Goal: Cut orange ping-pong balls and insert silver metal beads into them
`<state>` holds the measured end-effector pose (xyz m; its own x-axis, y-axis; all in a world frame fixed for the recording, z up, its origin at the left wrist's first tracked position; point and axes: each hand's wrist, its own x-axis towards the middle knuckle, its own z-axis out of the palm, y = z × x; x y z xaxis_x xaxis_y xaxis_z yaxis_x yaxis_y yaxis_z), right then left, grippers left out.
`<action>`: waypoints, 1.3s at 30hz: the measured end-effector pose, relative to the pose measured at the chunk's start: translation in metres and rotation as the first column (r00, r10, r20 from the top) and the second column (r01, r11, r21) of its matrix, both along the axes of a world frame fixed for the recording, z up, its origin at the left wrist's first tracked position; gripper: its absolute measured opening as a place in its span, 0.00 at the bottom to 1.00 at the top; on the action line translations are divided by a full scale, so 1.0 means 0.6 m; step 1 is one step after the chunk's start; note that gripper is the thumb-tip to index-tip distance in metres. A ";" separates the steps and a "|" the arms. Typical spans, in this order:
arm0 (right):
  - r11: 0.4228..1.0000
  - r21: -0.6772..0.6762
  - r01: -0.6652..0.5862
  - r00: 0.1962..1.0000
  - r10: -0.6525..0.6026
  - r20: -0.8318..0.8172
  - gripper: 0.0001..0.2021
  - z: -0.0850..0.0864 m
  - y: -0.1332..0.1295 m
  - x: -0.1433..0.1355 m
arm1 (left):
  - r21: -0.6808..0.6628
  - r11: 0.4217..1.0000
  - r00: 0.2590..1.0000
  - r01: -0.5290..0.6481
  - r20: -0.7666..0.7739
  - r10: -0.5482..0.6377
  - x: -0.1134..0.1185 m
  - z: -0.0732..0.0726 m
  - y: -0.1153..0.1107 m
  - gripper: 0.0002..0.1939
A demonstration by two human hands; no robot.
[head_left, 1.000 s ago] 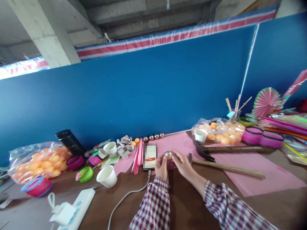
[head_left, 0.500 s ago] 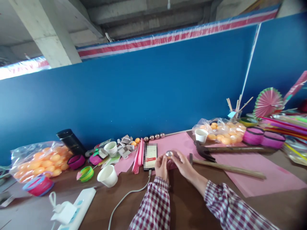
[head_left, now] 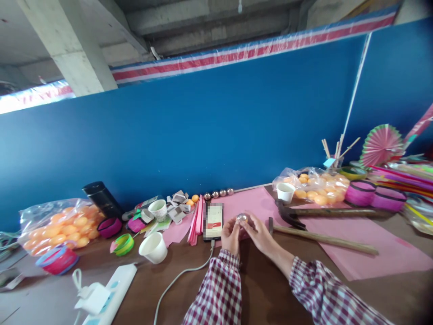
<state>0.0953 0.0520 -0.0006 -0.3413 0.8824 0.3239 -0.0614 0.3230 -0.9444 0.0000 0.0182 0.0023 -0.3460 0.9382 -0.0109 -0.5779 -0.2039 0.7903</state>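
A shiny silver ball (head_left: 241, 217) sits between the fingertips of both my hands, low over the table. My left hand (head_left: 230, 239) pinches it from the left with bent fingers. From the right, my right hand (head_left: 260, 235) is closed on the same ball, thumb and fingers pressed to it. Just left of my hands lies a phone (head_left: 213, 220) with a lit screen and a cable plugged in. Similar silver balls (head_left: 222, 192) stand in a row behind, by the blue wall. A hammer (head_left: 323, 239) with a wooden handle lies right of my right hand.
Pink paper (head_left: 368, 248) lies under the hammer and a second dark-headed tool (head_left: 291, 214). Bags of orange balls stand left (head_left: 67, 228) and right (head_left: 324, 187). White cups (head_left: 153, 248), a power strip (head_left: 117, 289) and a cable (head_left: 182, 274) occupy the left side.
The whole view has shifted slightly, so things appear a little further right. Both hands keep hold of the silver ball, with only a slight shift of the fingers.
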 end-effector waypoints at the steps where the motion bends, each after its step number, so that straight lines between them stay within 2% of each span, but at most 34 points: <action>1: 1.000 0.008 0.001 1.000 -0.001 0.003 0.22 0.001 -0.001 0.000 | -0.001 1.000 1.000 0.005 0.003 -0.005 0.000 0.000 -0.001 0.17; 7: 0.999 -0.008 0.054 0.998 -0.054 0.046 0.20 0.012 -0.004 0.003 | -0.025 0.999 0.999 0.022 -0.027 -0.023 0.002 0.000 -0.003 0.19; 12: 1.000 0.001 0.005 0.999 -0.005 0.042 0.19 0.015 -0.004 0.004 | -0.021 0.999 0.999 0.036 -0.019 -0.037 0.003 0.002 -0.006 0.16; 23: 0.985 0.127 0.119 0.984 -0.135 0.120 0.14 0.012 -0.006 0.002 | -0.021 0.999 0.999 0.044 0.004 -0.044 0.001 -0.003 -0.004 0.17; 28: 0.984 0.147 0.100 0.981 -0.122 0.149 0.13 0.010 -0.006 0.003 | -0.022 0.999 0.999 0.043 -0.007 -0.043 0.003 -0.001 -0.004 0.17; 32: 0.989 0.135 0.058 0.991 -0.074 0.114 0.18 0.002 -0.006 0.002 | -0.045 0.999 1.000 0.006 -0.006 -0.006 0.004 0.000 -0.003 0.18; 35: 0.985 0.162 0.064 0.991 -0.082 0.107 0.23 -0.005 -0.004 0.002 | -0.053 0.998 0.999 -0.037 -0.015 0.037 0.004 -0.003 -0.001 0.19; 39: 0.972 0.234 0.037 0.988 -0.071 0.138 0.23 -0.008 -0.002 0.005 | -0.045 0.999 0.999 -0.013 -0.052 0.011 0.002 -0.010 0.002 0.21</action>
<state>0.0981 0.0510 -0.0055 -0.3529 0.8084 0.4712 0.0935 0.5315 -0.8419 0.0010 0.0194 -0.0038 -0.3582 0.9330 -0.0353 -0.5335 -0.1735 0.8278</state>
